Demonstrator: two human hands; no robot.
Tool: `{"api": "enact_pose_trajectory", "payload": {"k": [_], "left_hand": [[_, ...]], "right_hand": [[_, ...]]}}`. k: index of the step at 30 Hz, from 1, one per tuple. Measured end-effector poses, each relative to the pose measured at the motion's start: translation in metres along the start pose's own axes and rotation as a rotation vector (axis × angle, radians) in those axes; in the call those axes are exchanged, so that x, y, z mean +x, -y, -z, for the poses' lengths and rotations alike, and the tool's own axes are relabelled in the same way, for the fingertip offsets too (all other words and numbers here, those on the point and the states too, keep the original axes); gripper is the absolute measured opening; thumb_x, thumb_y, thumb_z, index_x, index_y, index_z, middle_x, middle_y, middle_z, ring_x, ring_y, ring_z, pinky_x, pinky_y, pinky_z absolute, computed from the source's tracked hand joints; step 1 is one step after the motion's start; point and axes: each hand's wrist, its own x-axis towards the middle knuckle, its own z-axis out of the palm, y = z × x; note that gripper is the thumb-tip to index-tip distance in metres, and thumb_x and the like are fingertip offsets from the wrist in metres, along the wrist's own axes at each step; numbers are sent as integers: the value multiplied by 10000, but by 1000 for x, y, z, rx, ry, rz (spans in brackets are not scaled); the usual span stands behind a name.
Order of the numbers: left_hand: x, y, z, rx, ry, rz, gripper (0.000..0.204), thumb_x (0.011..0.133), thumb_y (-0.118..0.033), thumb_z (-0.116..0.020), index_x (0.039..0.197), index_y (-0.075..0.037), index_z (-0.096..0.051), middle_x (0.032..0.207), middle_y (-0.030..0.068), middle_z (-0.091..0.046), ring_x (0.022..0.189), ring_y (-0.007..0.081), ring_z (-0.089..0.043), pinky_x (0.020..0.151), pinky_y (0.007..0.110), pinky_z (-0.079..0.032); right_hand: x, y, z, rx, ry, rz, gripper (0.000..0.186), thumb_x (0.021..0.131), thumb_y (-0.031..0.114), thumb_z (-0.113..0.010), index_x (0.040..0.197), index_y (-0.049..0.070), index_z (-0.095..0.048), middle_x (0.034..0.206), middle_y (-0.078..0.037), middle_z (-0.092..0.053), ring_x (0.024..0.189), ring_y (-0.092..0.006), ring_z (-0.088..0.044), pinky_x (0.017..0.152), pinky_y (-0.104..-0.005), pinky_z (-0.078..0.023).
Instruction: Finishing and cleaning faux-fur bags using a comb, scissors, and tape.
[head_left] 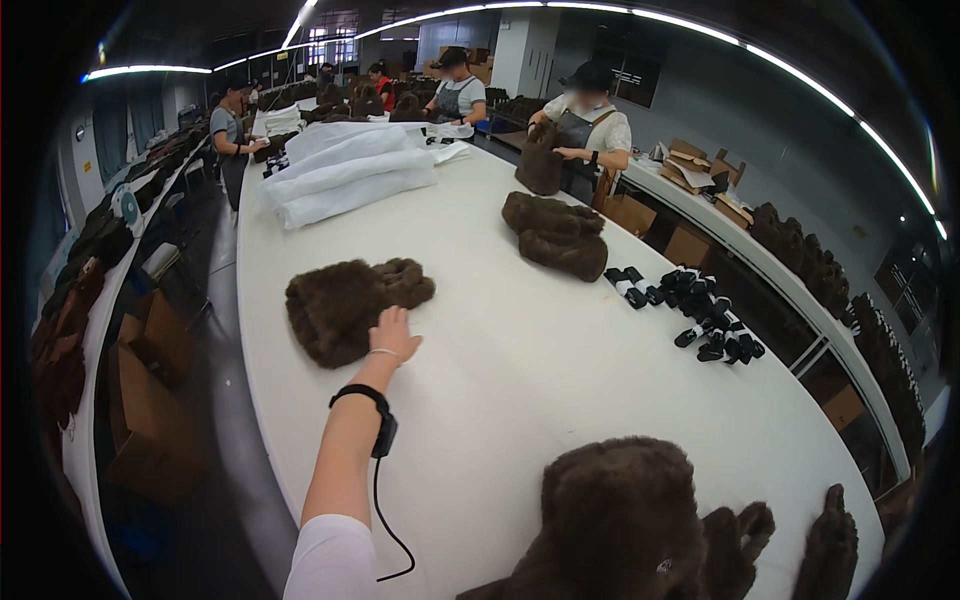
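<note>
My left hand [396,337] reaches far out over the white table, its fingers stretched forward and laid against the near edge of a brown furry bag [335,310]. That bag lies on its side, with its looped handle [405,282] to the right. My fingers do not wrap round it. Close to me at the lower right stands a larger brown furry bag [620,510], partly cut off by the picture's edge. Beside it lie a furry looped piece [735,545] and a narrow furry piece [830,545]. My right hand is not in view.
Black bundles with white bands [715,315] lie at the table's right side. Two stacked furry bags [558,235] sit farther back. White sheeting [345,170] is piled at the far left. Across the table a co-worker [590,130] handles another bag. Cardboard boxes [150,420] stand left.
</note>
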Motion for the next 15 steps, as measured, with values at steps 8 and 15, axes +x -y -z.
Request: {"api": "enact_pose_trajectory", "payload": {"k": [8,15], "left_hand": [[5,82,-9,247,149,239,729,723,-519,-620,1261,-58,-447,1268,104,-458,1213,257,-396,990,435,-321],[-52,81,-5,158,57,-280,669,610,-415,-717,1082,20,-531,1079,129,-520,1045,294,-464,882,414,-329]], "right_hand": [[-18,-8,-4,-139,235,-118,258,876,259,-533,1030,52,-531,873,-77,-605,746,-206,-576,633,-305,-450],[-5,-25,-37,-151,71,213,377,890,284,-502,1152,14,-503,970,-106,-603,860,-230,-594,776,-342,-482]]}}
